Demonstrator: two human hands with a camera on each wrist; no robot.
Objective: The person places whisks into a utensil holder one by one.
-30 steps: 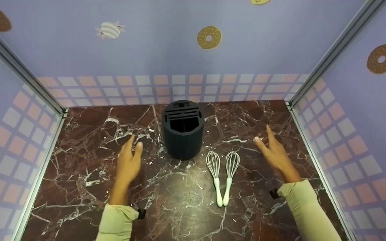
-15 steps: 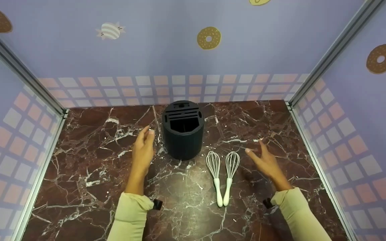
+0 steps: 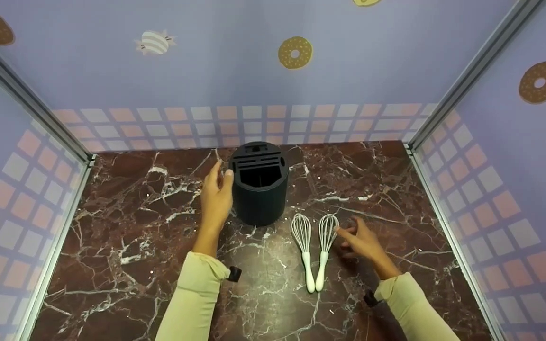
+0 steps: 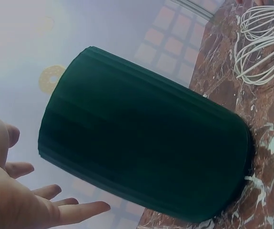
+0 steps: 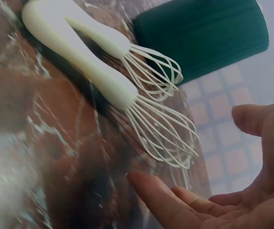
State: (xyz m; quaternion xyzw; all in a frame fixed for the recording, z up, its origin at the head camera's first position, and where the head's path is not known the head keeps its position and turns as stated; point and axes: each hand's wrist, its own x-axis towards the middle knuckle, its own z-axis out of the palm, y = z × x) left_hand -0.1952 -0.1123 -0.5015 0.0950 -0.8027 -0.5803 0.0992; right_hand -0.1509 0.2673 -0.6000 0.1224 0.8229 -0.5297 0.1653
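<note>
A dark green cylindrical utensil holder (image 3: 259, 206) with a slotted black top stands upright near the back of the marbled table. At its left side is my left hand (image 3: 217, 196), fingers extended; the left wrist view shows a gap between this hand (image 4: 17, 195) and the holder (image 4: 141, 133). Two whisks with pale handles lie side by side in front of the holder, a left whisk (image 3: 306, 258) and a right whisk (image 3: 323, 260). My right hand (image 3: 363, 241) hovers just right of the right whisk's wires, thumb and fingers spread; nothing is in it in the right wrist view.
A lilac back wall (image 3: 235, 71) with a pink and white checked band rises behind the table (image 3: 126, 284). Side panels with metal-framed edges (image 3: 458, 241) bound the table left and right.
My left hand has moved right and forward, up beside the utensil holder. My right hand has moved left and nearer, toward the right whisk. Holder and whisks have stayed in place.
</note>
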